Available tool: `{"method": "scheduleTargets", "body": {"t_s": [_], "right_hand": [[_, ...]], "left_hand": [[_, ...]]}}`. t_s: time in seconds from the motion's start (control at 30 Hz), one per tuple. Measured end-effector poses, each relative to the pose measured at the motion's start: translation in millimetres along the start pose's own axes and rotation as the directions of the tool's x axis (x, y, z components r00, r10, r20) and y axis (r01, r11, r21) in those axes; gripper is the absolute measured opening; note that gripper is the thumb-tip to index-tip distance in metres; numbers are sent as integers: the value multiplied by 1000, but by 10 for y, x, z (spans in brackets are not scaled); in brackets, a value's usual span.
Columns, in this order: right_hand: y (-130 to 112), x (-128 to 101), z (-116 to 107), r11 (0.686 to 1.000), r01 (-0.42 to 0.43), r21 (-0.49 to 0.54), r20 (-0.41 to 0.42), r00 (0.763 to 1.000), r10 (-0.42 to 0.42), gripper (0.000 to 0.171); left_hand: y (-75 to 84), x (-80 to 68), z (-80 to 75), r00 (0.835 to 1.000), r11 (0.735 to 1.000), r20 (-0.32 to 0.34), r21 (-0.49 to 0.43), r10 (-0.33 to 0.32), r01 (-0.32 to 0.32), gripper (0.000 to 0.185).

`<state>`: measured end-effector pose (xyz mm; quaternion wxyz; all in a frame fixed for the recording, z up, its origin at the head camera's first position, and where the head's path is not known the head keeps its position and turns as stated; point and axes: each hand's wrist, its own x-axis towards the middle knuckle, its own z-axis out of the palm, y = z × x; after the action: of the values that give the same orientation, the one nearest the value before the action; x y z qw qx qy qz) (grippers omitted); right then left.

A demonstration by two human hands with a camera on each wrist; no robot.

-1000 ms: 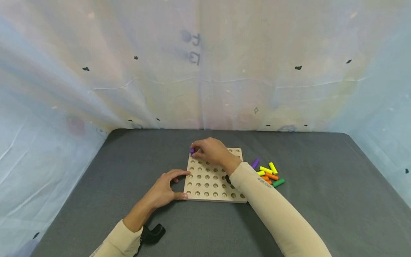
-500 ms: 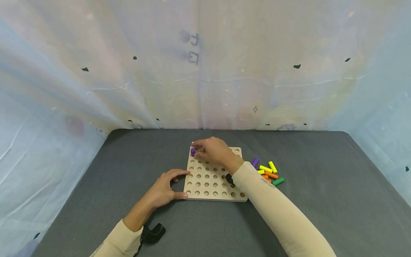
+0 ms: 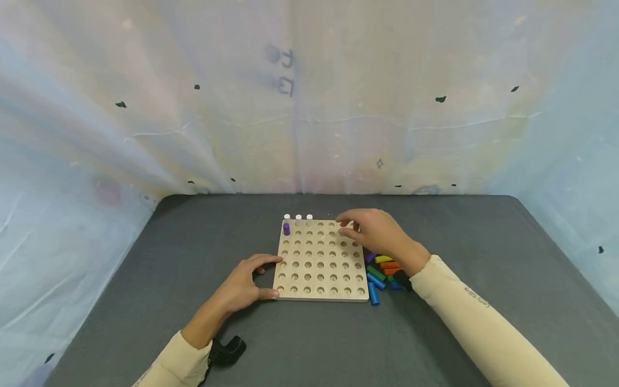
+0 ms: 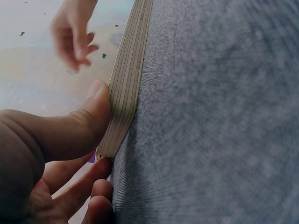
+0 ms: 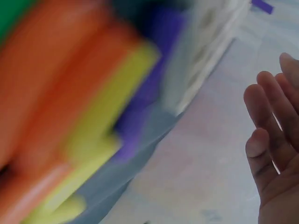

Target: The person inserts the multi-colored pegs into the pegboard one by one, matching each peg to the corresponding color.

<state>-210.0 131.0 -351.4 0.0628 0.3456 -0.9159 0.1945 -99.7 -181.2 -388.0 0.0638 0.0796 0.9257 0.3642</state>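
Observation:
A pale wooden pegboard (image 3: 314, 259) with rows of round holes lies on the grey table. Three white pegs (image 3: 298, 219) stand in its far row, and one purple peg (image 3: 286, 229) is upright just below the leftmost. My left hand (image 3: 245, 284) rests at the board's left edge near the front corner, its thumb and fingertips spread and touching the side, seen closer in the left wrist view. Over the board's far right part hovers my right hand (image 3: 374, 232), holding nothing; its fingers (image 5: 266, 107) are parted in the right wrist view.
Right of the board lies a loose heap of pegs: orange (image 3: 389, 265), yellow (image 3: 384, 259), green (image 3: 375, 272), blue (image 3: 373, 294) and purple (image 3: 371, 257). The right forearm hides part of it. A pale sheet (image 3: 338, 107) hangs behind the table.
My right hand has let go of the purple peg, left standing at the board's upper left, and moved right. The white pegs are now uncovered. My left hand stays at the edge.

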Motion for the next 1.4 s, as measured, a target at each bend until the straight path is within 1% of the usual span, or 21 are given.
{"method": "scheduleTargets", "body": {"t_s": [0.2,0.3,0.43,0.53,0.67,0.77,0.9,0.97,1.17,1.3,1.4], "right_hand": [[287,-281,12,999,32,-17,-10,999,-33,25],[429,-394,4,999,23,-27,6,1000,-23,25],[591,-515,-7,998,0,-65,25,1000,2,28],[664,-570,9,997,13,-77,14,1000,-12,33],[685,-597,41,993,67,-93,6,998,-66,35],[679,-610,36,994,80,-79,-6,997,-80,33],[706,-638,2,997,68,-29,-48,996,-69,31],[735,-642,-7,997,74,-23,-52,996,-75,31],[805,-608,8,997,72,-23,-16,997,-72,28],[819,-594,17,999,46,-26,1,999,-46,25],[814,-581,12,999,18,-35,9,1000,-18,23]], "left_hand": [[-3,-21,-31,1000,1000,6,-3,-21,21,66],[2,-23,-20,1000,999,12,-17,-29,29,66],[-5,-23,0,999,999,9,-25,-48,48,66],[-11,-27,2,998,998,-4,-20,-60,60,66],[1,-31,-3,999,999,-7,-12,-37,37,66],[15,-34,-1,1000,1000,-3,-14,-21,21,66],[17,-35,11,1000,1000,-7,-18,-26,26,66],[9,-35,13,999,999,-12,-17,-30,30,66],[-11,-27,12,999,1000,-22,-10,-26,25,66],[-4,-18,21,1000,999,-15,-21,-25,25,66],[-3,-13,30,999,999,-23,-21,-29,28,66]]}}
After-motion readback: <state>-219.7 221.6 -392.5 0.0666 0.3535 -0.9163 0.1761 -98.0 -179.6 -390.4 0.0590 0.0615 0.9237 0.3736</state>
